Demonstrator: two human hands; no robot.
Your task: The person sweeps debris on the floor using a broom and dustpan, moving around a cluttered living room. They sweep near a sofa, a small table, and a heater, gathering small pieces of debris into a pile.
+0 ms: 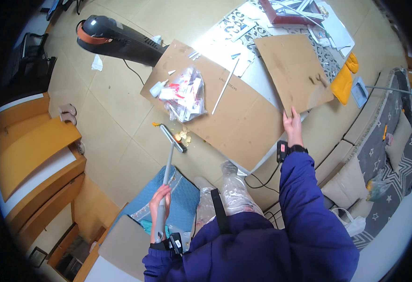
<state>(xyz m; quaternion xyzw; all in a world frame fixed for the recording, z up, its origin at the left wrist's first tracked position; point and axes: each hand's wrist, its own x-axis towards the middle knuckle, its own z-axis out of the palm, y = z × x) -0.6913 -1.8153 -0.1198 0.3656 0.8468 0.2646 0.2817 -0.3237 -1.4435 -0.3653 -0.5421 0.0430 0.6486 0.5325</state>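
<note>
My left hand (160, 199) grips the grey handle of a broom (169, 160) that reaches forward over the tiled floor. The broom head (173, 138) rests beside a small heap of pale yellowish scraps (183, 136). With my right hand (292, 123) I pinch the near corner of a stained cardboard sheet (294, 70), raised at a slant over the low table. A larger cardboard sheet (248, 123) lies flat there. On it are a clear plastic bag of white and red items (186, 95), a white bottle (158, 88) and a thin white rod (226, 86).
A red box of white strips (294, 16) stands at the table's far end. Right of the table are a yellow padded item (343, 84), a dustpan (359, 92) and a sofa (364, 123). Left are a dark floor-standing appliance (121, 40) and a blue quilted cushion (181, 201). Cables (262, 185) lie near my legs.
</note>
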